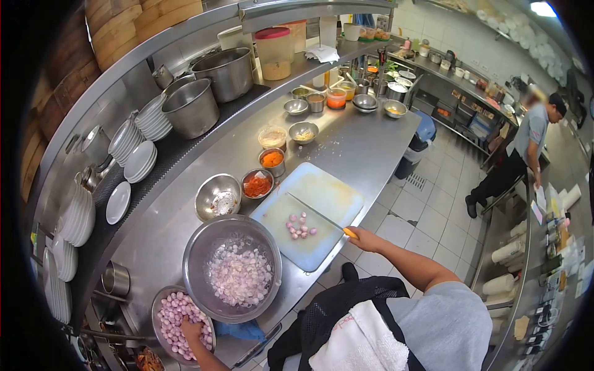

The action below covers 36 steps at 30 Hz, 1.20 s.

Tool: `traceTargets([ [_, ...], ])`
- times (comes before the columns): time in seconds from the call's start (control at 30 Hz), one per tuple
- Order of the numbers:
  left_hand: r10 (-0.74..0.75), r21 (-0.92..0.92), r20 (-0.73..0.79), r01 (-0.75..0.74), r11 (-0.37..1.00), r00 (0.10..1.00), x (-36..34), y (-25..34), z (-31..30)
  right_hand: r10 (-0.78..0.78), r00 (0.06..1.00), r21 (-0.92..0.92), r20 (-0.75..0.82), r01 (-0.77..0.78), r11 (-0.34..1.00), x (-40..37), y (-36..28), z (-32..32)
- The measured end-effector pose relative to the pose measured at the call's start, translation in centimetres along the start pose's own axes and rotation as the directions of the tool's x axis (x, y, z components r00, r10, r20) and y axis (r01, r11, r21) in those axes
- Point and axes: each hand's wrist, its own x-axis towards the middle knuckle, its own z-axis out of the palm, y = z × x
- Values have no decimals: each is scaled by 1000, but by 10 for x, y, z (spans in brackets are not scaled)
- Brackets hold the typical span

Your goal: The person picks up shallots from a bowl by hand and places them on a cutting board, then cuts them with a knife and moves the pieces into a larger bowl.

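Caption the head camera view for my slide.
Right hand holds a knife over the cutting board; left hand reaches into a bowl of peeled shallots.

counter: stainless steel, brushed, dull sheen
big bowl: metal, polished, v. shiny
cutting board: plastic, matt, scuffed & stained
knife: steel blade, glossy; orange plastic handle
plates: white ceramic, glazed
towel: white terry cloth, rough
steamers: wood/bamboo, matt
floor: tile, smooth, semi-gloss

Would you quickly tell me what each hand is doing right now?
Left hand: in the bowl of whole shallots; grip unclear.
Right hand: closed on the knife.
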Motion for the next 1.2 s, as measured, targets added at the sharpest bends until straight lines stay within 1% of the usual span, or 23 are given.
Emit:
traceTargets([
  [0.07,40,-54,-156,-49,997,987,-4,7,8,-12,1000,-3,1,12,1000,1,-2,0],
  [0.17,51,-45,-179,-60,997,983,-2,3,11,-29,999,-27,-32,28,999,0,-3,5],
  [0.2,77,-47,-166,-86,995,983,4,1,13,-44,997,-49,-59,42,998,-2,-3,6],
  [0.27,164,21,-158,-162,986,974,14,-15,11,-5,999,-20,-53,4,1000,-7,-10,-1],
  [0.3,173,-34,-159,-180,983,972,21,-24,12,-6,999,-24,-54,4,1000,-6,-10,2],
  [0.33,181,-22,-161,-187,982,970,28,-31,13,-12,999,-27,-53,10,1000,-2,-11,5],
  [0.4,203,-290,-92,-222,931,975,37,-45,9,-28,998,-29,-54,27,999,2,-2,6],
  [0.43,150,-397,-102,-179,900,983,33,-35,6,-24,997,-12,-69,23,1000,2,2,9],
  [0.47,194,-369,-182,-250,895,964,34,-54,10,-25,996,0,-81,25,1000,5,3,13],
  [0.53,216,-506,-92,-232,830,972,29,-62,3,-49,998,1,-34,49,999,1,-2,4],
  [0.57,134,-582,-63,-145,800,989,15,-52,-6,-62,998,7,-16,62,998,2,-1,4],
  [0.6,50,-654,-33,-59,754,998,1,-46,-13,-74,997,18,-34,74,997,2,3,3],
  [0.63,-34,-719,-3,22,695,999,-26,-16,-31,-82,995,28,-51,83,996,2,6,2],
  [0.67,-54,-717,-3,36,697,999,-26,-22,-31,-85,996,29,-32,86,996,1,3,0],
  [0.73,32,-808,-242,-220,547,970,-22,-26,-32,36,999,40,40,-38,998,3,-4,-15],
  [0.8,-58,-745,-249,-153,649,967,-22,-28,-54,52,994,40,99,-56,998,4,-8,-30],
  [0.87,-97,-780,-314,-199,594,944,-22,-19,-65,124,978,24,170,-130,991,10,-18,-50],
  [0.9,-33,-749,-378,-286,597,925,-33,5,-73,106,973,6,204,-109,994,16,-18,-56],
  [0.93,24,-715,-438,-365,597,899,-48,42,-83,91,972,10,216,-95,995,19,-13,-65],
  [1.0,-37,-907,-286,-258,333,958,-68,99,-85,50,961,-5,272,-51,999,29,-8,-82],
  [1.07,-42,-922,-226,-200,331,973,-111,213,-97,149,928,-16,341,-153,988,37,-14,-99],
  [1.13,160,-958,-223,-247,149,962,-118,276,-74,85,926,13,368,-97,995,48,7,-101],
  [1.2,320,-962,-205,-250,108,925,-128,352,-44,68,916,49,395,-95,994,57,16,-108],
])
